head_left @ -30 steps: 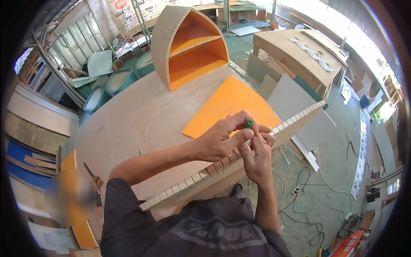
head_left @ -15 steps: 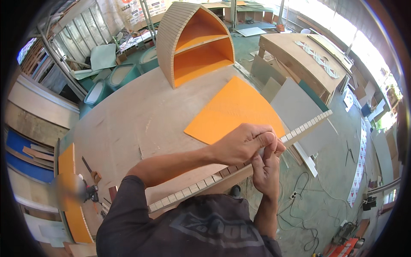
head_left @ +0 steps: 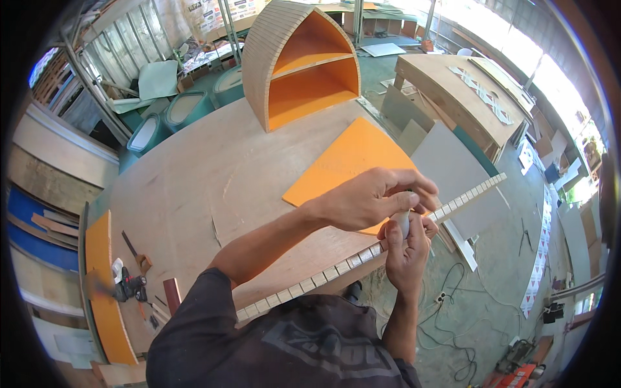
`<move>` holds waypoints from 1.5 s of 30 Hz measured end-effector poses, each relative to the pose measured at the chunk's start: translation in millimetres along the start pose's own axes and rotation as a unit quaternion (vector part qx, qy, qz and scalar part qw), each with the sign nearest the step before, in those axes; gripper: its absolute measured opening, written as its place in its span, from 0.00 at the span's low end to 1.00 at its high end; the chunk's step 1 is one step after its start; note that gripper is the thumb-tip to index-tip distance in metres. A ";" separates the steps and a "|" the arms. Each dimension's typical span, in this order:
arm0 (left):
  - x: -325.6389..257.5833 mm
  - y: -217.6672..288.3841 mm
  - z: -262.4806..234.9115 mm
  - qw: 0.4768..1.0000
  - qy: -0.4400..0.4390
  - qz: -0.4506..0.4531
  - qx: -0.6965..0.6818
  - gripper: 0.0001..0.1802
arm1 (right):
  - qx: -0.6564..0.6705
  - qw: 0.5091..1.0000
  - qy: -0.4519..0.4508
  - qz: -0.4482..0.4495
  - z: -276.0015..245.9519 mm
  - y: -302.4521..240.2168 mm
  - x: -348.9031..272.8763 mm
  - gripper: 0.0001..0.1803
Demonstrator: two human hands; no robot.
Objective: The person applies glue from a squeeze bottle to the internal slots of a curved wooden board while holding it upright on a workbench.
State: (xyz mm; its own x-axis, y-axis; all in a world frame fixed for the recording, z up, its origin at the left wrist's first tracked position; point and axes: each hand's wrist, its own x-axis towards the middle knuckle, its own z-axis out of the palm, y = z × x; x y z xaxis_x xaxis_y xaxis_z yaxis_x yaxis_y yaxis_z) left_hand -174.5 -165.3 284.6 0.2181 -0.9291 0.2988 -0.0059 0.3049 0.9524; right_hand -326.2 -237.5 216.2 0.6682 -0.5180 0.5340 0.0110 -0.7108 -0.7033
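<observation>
My right hand point(head_left: 406, 258) is closed around a small white bottle point(head_left: 402, 223), holding it upright in front of my chest. Over the bottle's top curls my left hand point(head_left: 362, 197), its thumb at the tip and its fingers bent and partly blurred; whatever lies between them is mostly hidden. Just below both hands runs a long board edge point(head_left: 304, 284) faced with small pale wooden blocks, slanting from lower left to upper right. An orange panel point(head_left: 352, 158) lies on the wooden worktable point(head_left: 194, 174) beyond my hands.
An arched cabinet point(head_left: 259, 77) with an orange inside stands at the table's far side. On the left are a handsaw point(head_left: 142, 261), a power drill point(head_left: 132, 288) and an orange board point(head_left: 99, 252). Cables point(head_left: 469, 343) trail over the floor at right, below a second table point(head_left: 453, 84).
My left hand has lifted slightly and its fingers have loosened and extended, bringing the white bottle into sight in my right hand. The view has shifted a little.
</observation>
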 end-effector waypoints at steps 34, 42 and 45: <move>-37.5 49.2 -55.1 0.896 0.211 -0.145 0.363 0.36 | -0.033 0.997 0.031 -0.066 6.0 1.3 8.4 0.14; -201.8 -88.5 -151.4 0.825 0.277 -0.340 0.357 0.31 | -0.014 0.997 0.051 -0.064 15.7 10.2 2.2 0.16; -356.9 -228.1 -164.0 0.730 0.281 -0.480 0.398 0.33 | 0.011 0.996 0.053 -0.066 17.5 9.4 0.2 0.17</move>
State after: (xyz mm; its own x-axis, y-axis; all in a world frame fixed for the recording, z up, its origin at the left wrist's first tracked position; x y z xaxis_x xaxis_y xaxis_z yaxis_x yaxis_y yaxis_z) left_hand -91.0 131.1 -49.3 0.8587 -0.3348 -0.3880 -0.1041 -0.8552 0.5077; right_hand -313.0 -236.0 201.4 0.5780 -0.4691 0.6677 0.1108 -0.7655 -0.6338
